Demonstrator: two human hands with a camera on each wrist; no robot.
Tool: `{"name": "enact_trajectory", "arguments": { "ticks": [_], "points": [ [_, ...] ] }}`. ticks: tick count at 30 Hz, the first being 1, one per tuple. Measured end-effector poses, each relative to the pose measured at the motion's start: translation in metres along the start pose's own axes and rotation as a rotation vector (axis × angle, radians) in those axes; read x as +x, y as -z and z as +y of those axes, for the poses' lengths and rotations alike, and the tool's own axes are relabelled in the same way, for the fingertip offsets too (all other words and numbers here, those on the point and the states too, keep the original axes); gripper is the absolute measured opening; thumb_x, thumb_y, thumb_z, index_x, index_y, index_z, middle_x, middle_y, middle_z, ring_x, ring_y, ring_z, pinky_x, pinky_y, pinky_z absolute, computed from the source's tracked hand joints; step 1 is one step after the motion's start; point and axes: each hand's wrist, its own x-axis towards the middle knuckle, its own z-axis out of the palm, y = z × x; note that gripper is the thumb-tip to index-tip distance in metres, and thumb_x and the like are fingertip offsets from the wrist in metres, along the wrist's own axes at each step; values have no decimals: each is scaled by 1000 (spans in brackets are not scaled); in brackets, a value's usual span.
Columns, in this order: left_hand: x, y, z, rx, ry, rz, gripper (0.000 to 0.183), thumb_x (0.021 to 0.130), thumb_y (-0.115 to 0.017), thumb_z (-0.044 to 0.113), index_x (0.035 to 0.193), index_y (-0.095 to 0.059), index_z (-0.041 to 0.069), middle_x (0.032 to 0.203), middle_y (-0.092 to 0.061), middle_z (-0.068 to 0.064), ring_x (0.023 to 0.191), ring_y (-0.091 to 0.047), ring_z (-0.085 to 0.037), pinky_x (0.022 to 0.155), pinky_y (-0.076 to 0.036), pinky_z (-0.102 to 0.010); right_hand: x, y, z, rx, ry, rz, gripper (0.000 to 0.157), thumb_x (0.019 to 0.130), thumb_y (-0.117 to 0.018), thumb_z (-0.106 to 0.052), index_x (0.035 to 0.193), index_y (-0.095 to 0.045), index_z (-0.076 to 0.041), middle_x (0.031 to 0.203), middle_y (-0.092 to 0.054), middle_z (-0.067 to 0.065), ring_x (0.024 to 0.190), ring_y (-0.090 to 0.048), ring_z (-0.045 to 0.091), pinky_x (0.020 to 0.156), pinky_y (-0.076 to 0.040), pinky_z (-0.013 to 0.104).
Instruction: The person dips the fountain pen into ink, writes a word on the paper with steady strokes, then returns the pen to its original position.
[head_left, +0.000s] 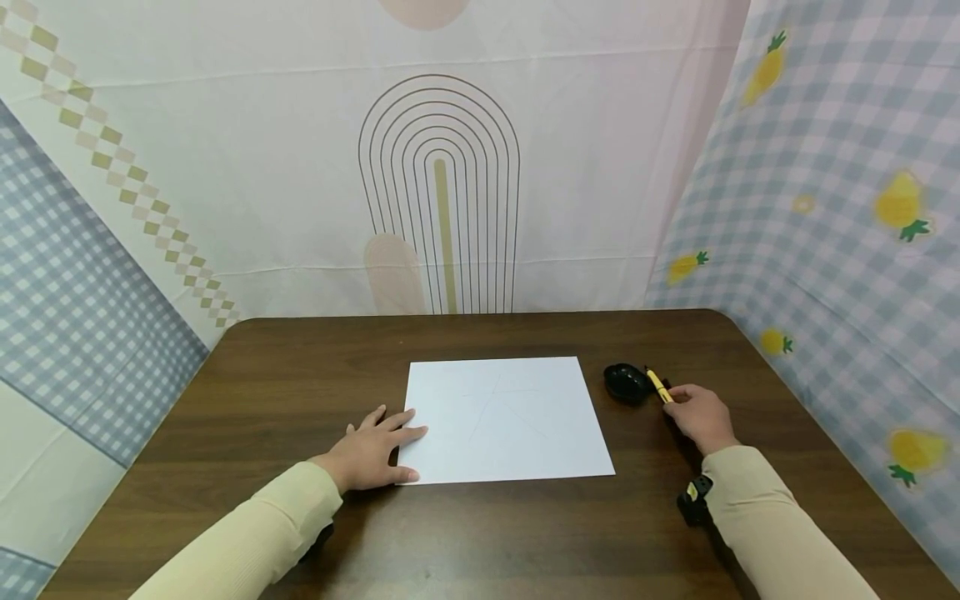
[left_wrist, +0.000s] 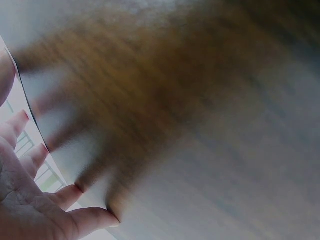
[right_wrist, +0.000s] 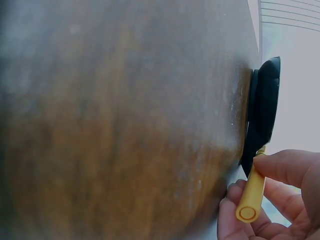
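Observation:
A white sheet of paper (head_left: 517, 454) lies on the brown table, with faint thin straight lines drawn across it. My left hand (head_left: 367, 454) rests with fingers spread at the sheet's left edge, its thumb and some fingertips on the paper. In the left wrist view, the fingers (left_wrist: 60, 197) reach down to the tabletop and the sheet's border. Off to the right, my right hand (head_left: 701, 414) pinches a yellow pen (head_left: 660, 387) with a dark tip between thumb and fingers. The pen's tip is beside a small, shiny black dish (head_left: 624, 383), overlapping its edge in the right wrist view.
The wooden table (head_left: 480, 533) ends at a back edge against a white patterned cloth (head_left: 585, 183). A checked cloth with yellow fruit (head_left: 840, 275) hangs along the right side, and another checked cloth (head_left: 82, 275) along the left. A black wrist device (head_left: 693, 502) sits at the right sleeve.

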Motion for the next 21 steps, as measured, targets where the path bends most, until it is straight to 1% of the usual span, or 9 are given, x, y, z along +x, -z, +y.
{"name": "enact_trajectory", "arguments": {
  "ticks": [2, 4, 9, 11, 14, 18, 21],
  "points": [
    [0, 0, 0, 1, -2, 1, 67, 84, -70, 49, 143, -51, 23, 156, -32, -7, 142, -17, -49, 93, -21, -80, 0, 0, 0, -22, -2, -1, 37, 94, -55, -13, 122, -56, 11, 114, -58, 32, 84, -59, 36, 69, -47, 44],
    [-1, 1, 1, 3, -1, 1, 68, 84, -70, 49, 143, -51, 23, 156, -32, -7, 141, -17, -49, 93, -21, -80, 0, 1, 0, -23, -10, -9, 38, 94, -54, -13, 123, -56, 11, 117, -57, 32, 87, -59, 38, 70, -47, 45],
    [-2, 1, 1, 1, 5, -4, 68, 84, -70, 49, 143, -50, 23, 156, -31, -7, 142, -17, -49, 93, -21, -80, 1, 1, 0, -30, -17, -24, 38, 94, -54, -14, 124, -55, 10, 118, -56, 33, 87, -59, 38, 71, -47, 46],
    [-2, 1, 1, -2, 10, -7, 68, 84, -70, 49, 143, -50, 23, 156, -31, -7, 142, -17, -49, 94, -21, -80, 1, 1, -1, -32, -16, -26, 38, 94, -54, -14, 123, -55, 11, 117, -57, 33, 86, -59, 37, 70, -47, 45],
    [-2, 2, 1, -4, 12, -8, 68, 83, -71, 49, 143, -50, 23, 156, -31, -7, 142, -17, -49, 93, -21, -80, 1, 1, -1, -28, -18, -27, 38, 94, -55, -14, 123, -56, 11, 112, -59, 31, 80, -59, 33, 66, -47, 40],
    [-1, 3, 2, -8, 5, -9, 69, 83, -71, 49, 143, -51, 21, 155, -32, -8, 141, -18, -50, 92, -21, -81, 0, 2, -1, -2, -26, -41, 39, 93, -55, -13, 123, -55, 12, 99, -63, 26, 71, -58, 26, 59, -46, 35],
    [0, 4, 3, -11, 1, -13, 69, 83, -71, 49, 142, -51, 21, 155, -32, -9, 141, -18, -51, 92, -21, -81, 0, 3, 0, 0, -26, -50, 40, 93, -55, -14, 123, -55, 12, 100, -64, 27, 73, -60, 28, 61, -48, 38]
  ]
}}
